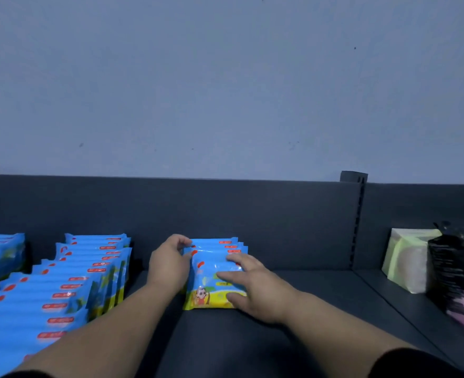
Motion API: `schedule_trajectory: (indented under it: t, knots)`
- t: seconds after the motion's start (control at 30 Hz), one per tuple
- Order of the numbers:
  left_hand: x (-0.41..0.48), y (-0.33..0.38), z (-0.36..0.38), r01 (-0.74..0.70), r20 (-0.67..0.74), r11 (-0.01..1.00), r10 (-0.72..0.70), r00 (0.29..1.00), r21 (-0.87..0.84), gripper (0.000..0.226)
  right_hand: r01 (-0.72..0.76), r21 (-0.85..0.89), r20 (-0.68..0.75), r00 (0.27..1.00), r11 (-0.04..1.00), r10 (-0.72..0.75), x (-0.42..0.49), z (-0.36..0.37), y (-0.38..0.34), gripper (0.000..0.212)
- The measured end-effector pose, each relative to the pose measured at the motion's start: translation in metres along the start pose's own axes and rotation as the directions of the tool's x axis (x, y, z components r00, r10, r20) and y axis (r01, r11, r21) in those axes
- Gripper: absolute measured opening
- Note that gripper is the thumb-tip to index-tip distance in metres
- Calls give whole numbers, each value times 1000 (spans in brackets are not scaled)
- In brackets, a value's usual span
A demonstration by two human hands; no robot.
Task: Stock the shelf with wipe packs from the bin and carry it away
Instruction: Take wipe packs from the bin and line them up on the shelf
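The left hand (170,264) is cupped against the left edge of the new stack of wipe packs (215,271), fingers curled over its far top corner. The right hand (248,287) is laid flat and spread wide on the face of the front pack, thumb at the lower edge; nothing is lifted by either hand. The new stack stands on the dark shelf (252,342), close to the back panel. To the left of the new stack, across a narrow bare gap, a long row of identical packs (69,285) is ranged. Well to the right of the new stack, beyond the slotted upright (357,222), a pale green packet (405,260) and a black packet (454,266) are seen. The bin is not in view.

The packs are judged to be light, soft and yielding, with a glossy film wrapper that is likely to be slippery. A grip across both short edges is recommended; several packs are best squeezed together as a block. Pinching of the loose film is to be avoided.
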State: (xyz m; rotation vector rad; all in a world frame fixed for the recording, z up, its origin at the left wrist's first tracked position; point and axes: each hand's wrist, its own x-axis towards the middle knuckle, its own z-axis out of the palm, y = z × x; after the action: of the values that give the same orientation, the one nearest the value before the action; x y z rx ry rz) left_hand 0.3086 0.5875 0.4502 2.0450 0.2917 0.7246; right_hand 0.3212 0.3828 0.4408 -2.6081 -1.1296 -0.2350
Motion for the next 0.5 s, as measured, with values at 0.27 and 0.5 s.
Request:
schedule_trajectory:
  t: [0.27,0.5]
  knots:
    - [-11,-6,1,-175,335,958,91,938,229,90,9,-57,-47,999,998,-12,24,-2,8,58]
    - [-5,-5,0,-225,303,896,108,947,384,93,-5,-7,-66,998,1000,4,32,5,3,65]
